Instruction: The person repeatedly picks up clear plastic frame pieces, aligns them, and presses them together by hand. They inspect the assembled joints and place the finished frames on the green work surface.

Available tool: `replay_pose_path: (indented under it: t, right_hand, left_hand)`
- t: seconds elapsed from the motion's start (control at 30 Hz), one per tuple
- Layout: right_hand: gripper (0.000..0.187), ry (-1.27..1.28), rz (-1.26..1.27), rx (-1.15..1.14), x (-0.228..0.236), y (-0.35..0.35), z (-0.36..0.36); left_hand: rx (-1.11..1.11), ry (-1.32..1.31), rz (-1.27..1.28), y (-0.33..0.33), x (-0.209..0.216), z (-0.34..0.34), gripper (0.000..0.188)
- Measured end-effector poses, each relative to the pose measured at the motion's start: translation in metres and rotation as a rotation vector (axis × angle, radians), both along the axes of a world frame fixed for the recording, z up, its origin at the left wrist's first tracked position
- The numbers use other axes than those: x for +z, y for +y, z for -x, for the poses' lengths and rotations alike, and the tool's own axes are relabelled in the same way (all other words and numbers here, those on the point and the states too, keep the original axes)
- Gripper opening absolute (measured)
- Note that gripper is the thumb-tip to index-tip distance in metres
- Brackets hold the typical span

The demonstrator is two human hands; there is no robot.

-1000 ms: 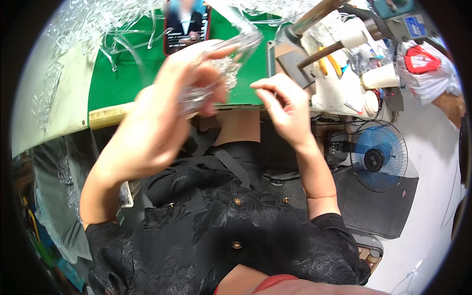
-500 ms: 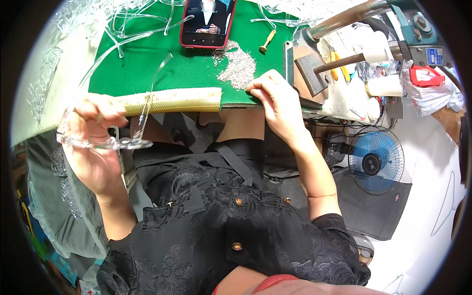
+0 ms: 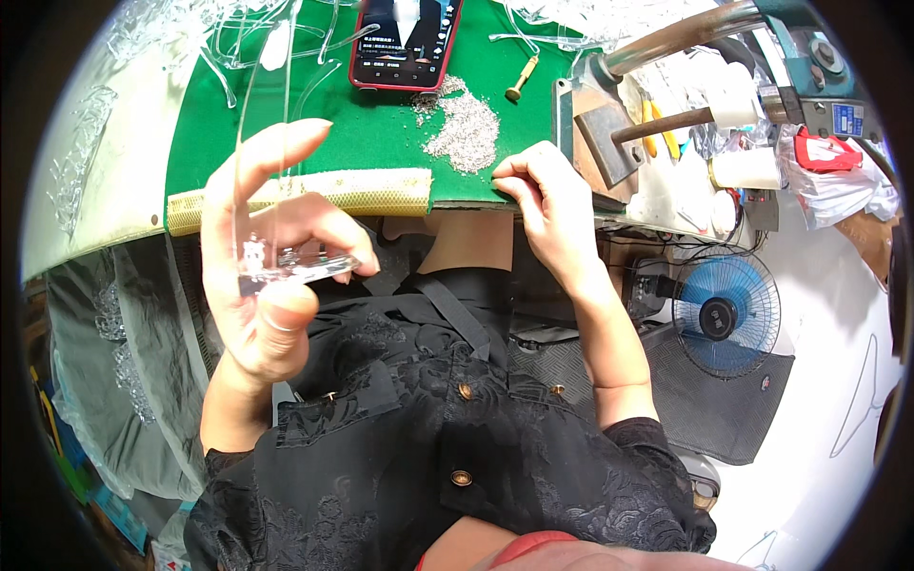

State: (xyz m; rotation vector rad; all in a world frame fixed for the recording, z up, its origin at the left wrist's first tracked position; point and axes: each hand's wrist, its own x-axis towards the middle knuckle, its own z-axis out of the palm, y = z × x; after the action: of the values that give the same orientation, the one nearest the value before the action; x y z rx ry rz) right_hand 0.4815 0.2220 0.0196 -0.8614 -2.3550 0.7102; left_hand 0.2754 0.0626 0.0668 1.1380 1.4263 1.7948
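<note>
My left hand (image 3: 271, 238) is raised over my lap in front of the table's near edge. Its thumb and fingers grip a clear plastic eyeglass frame (image 3: 319, 267), with a see-through temple arm standing up past the fingertips. My right hand (image 3: 557, 214) rests at the near edge of the green mat (image 3: 362, 138), thumb and forefinger pinched together. Whatever lies in that pinch is too small to make out. Just beyond those fingertips spreads a pile of tiny silvery metal pieces (image 3: 465, 133).
A red-cased phone (image 3: 400, 74) lies behind the pile, near a small brass-coloured tool (image 3: 521, 80). More clear frames (image 3: 228, 81) crowd the back left. A yellow mesh-covered strip (image 3: 381, 192) lines the front edge. A hand press (image 3: 609, 143) stands right; a fan (image 3: 719, 317) is below.
My left hand has moved right and turned, bringing the clear frame's temple arm upright. The right hand has shifted slightly right and stays pinched. The phone's picture has changed.
</note>
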Motion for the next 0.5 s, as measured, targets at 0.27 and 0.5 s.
replay_pose_path:
  t: [0.27,0.5]
  right_hand:
    - [0.014,-0.054,-0.126,-0.107,-0.003,-0.008,0.014]
    - [0.003,0.006,-0.070,-0.132,-0.002,0.000,0.008]
  left_hand:
    - [-0.015,-0.015,0.037,0.003,-0.004,-0.008,0.104]
    - [-0.095,-0.037,-0.005,0.002,-0.009,-0.007,0.107]
